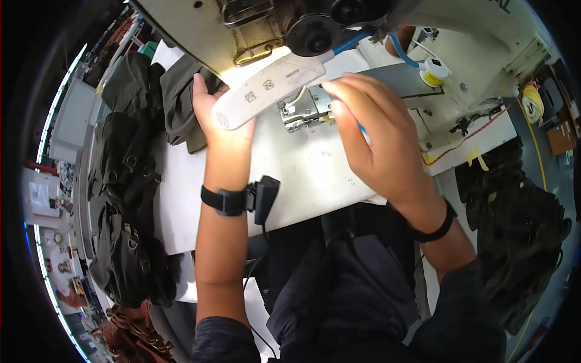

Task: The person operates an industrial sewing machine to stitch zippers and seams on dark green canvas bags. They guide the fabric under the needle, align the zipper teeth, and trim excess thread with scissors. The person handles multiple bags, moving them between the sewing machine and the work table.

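At the left end of the white sewing table [278, 199], my left hand [212, 112] reaches to a folded dark grey-green cloth piece [178, 103]. The thumb is stretched out against the cloth; the other fingers are mostly hidden behind a white lamp head [272, 85]. My right hand [381, 133] is closed beside the metal needle plate area [308, 109] of a sewing machine [196, 27]. Thumb and forefinger pinch together, and a small blue part of a held object [364, 131] shows beneath them. Most of that object is covered by the hand.
Dark green fabric pieces with metal rings [130, 181] are heaped along the left. Brown pieces [136, 333] lie below them. More dark fabric [514, 236] hangs at the right. A white-and-yellow fitting on a blue tube [433, 71] stands at the machine's right.
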Available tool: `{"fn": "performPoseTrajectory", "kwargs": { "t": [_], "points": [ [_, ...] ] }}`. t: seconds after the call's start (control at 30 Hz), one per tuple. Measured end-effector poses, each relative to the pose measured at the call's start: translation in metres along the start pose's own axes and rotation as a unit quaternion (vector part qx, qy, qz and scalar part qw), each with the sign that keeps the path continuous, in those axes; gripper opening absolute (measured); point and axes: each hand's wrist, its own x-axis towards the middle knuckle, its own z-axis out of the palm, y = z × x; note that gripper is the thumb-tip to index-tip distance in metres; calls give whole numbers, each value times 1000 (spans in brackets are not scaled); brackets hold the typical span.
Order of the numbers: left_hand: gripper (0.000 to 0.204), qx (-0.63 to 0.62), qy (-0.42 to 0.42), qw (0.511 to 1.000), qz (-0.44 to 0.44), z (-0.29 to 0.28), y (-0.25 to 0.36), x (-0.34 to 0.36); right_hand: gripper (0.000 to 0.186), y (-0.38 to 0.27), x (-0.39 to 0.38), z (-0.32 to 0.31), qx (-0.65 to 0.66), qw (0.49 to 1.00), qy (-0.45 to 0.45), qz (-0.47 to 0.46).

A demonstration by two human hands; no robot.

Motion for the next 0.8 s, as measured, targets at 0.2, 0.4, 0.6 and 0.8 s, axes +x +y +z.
{"fn": "performPoseTrajectory", "kwargs": {
  "t": [0.2,0.4,0.6,0.8],
  "points": [
    [67,-10,-135,990,39,2,-28,-16,16,8,32,18,5,993,-106,60],
    [70,-28,-142,989,4,5,-29,-18,26,46,22,63,-42,987,-123,91],
    [68,-58,-106,992,-39,0,-39,-20,17,41,38,47,-53,972,-209,91],
    [79,-61,-35,997,-11,0,-38,-30,21,45,40,46,-45,968,-236,71]
  ]
}}
